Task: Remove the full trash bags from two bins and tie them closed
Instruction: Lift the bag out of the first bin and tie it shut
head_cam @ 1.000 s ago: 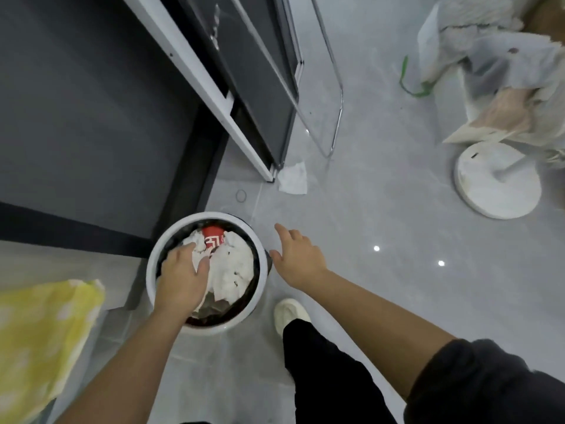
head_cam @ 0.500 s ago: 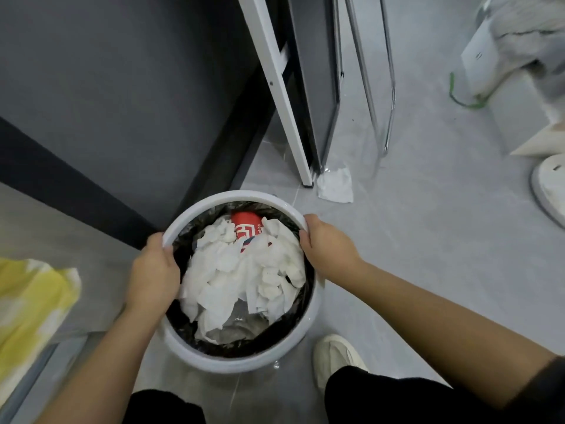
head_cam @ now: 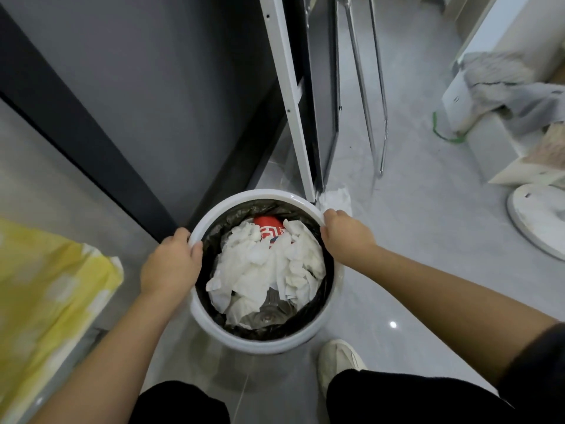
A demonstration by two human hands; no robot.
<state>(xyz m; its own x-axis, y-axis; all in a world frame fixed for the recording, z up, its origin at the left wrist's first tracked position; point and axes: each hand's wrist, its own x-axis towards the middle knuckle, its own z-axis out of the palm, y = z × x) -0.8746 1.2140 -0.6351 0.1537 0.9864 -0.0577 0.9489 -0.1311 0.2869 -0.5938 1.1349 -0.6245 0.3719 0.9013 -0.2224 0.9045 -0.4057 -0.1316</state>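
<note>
A round white bin (head_cam: 263,342) stands on the grey floor between my feet. A black trash bag (head_cam: 232,217) lines it, its edge tucked under the white rim. Crumpled white paper (head_cam: 260,267), a red cup (head_cam: 269,229) and a clear plastic bottle (head_cam: 270,310) fill the bag. My left hand (head_cam: 169,264) grips the rim on the left side, thumb inside. On the right side of the rim, my right hand (head_cam: 345,235) is closed over the edge.
A dark grey wall (head_cam: 137,102) rises behind the bin. A white frame panel (head_cam: 290,96) and chrome chair legs (head_cam: 376,117) stand at the back. A tissue (head_cam: 336,198) lies on the floor. Yellow cloth (head_cam: 46,301) is at left, a round white base (head_cam: 538,221) at right.
My left hand came out of the paper and took the left rim. My right hand moved from the air onto the right rim. The view has closed in on the bin.
</note>
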